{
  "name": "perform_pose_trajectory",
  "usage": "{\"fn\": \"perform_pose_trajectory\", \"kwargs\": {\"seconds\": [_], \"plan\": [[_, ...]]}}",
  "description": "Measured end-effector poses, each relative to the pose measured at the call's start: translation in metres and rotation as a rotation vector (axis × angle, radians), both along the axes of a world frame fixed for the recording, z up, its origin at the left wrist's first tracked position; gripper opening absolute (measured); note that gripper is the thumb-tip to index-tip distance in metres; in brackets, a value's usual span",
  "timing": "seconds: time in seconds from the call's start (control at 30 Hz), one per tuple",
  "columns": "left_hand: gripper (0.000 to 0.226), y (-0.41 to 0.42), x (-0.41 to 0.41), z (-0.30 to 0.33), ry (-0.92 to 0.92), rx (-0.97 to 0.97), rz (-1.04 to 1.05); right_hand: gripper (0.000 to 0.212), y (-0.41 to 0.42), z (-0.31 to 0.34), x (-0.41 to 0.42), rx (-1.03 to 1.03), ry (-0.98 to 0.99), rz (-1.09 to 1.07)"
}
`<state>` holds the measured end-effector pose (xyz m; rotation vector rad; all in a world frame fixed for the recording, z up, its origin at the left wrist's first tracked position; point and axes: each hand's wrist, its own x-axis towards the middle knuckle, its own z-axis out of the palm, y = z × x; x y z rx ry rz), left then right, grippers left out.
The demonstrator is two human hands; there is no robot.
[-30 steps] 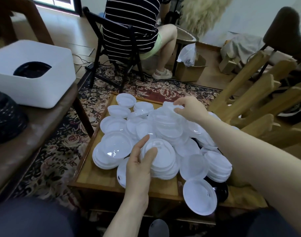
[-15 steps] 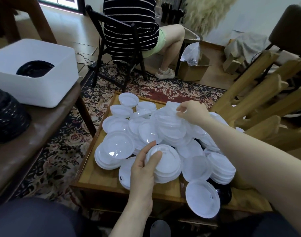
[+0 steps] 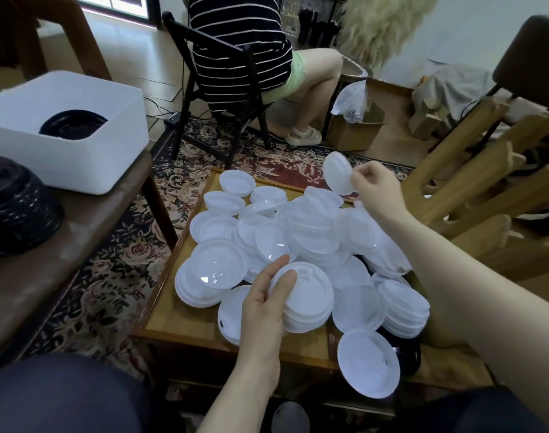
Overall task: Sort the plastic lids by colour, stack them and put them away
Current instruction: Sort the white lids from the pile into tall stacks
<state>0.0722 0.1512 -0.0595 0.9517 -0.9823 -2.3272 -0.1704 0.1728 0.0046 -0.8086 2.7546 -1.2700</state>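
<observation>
Now, line by line:

Right hand (image 3: 377, 189): up in the air, far over the tray. Its fingers pinch one white lid (image 3: 338, 177) by the rim. That lid is tilted and touches no other lid.

Left hand (image 3: 262, 304): near the middle of the tray. Its thumb and fingers curl round a stack (image 3: 307, 303) of white lids. The thumb lies on the top lid, and the stack sits low on the tray.

Pile (image 3: 313, 229): lots of white and see-through lids, heaped in the middle and far part of the tray. Many lean on each other.

Small stacks: one at the left of the tray (image 3: 212, 275) with a see-through lid on top, one at the right (image 3: 405, 310).

Loose lid (image 3: 368, 364): white, at the near right, sticking out over the tray edge.

Black lid (image 3: 409, 357): peeks out under the white ones at the near right.

Tray (image 3: 179, 320): wood, low, on a rug (image 3: 117, 270) with flowers.

Bin (image 3: 70, 132): white, on a brown table (image 3: 48, 276) at the left. Black lids (image 3: 71, 128) lie inside it.

Black pile (image 3: 14, 210): more black lids on the table, just near of the bin.

Other person (image 3: 245, 54): sits on a black chair far off, back turned, in a striped top.

Wood frame (image 3: 485, 189): pale slats at the right, beside the tray.

Box (image 3: 357, 129): cardboard, far right, with a clear bag in it.
</observation>
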Motion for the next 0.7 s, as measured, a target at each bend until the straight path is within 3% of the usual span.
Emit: {"fn": "perform_pose_trajectory", "kwargs": {"seconds": [0.1,0.17,0.33,0.5,0.7], "plan": [[0.02,0.002,0.0,0.0,-0.006,0.004,0.005,0.014,0.033,0.023,0.032,-0.38,-0.612,0.038],[0.02,0.005,0.0,0.0,-0.012,0.003,0.005,0.018,0.059,0.025,0.053,-0.437,-0.945,0.112],[0.024,0.013,0.001,-0.003,-0.017,-0.046,-0.009,0.023,0.102,0.004,0.093,-0.442,-1.358,0.103],[0.025,0.017,0.001,-0.004,-0.009,-0.085,-0.048,0.029,0.114,-0.016,0.11,-0.409,-1.389,0.095],[0.044,0.023,-0.003,-0.008,0.003,-0.101,-0.093,0.032,0.12,-0.027,0.119,-0.138,-0.898,0.102]]}}
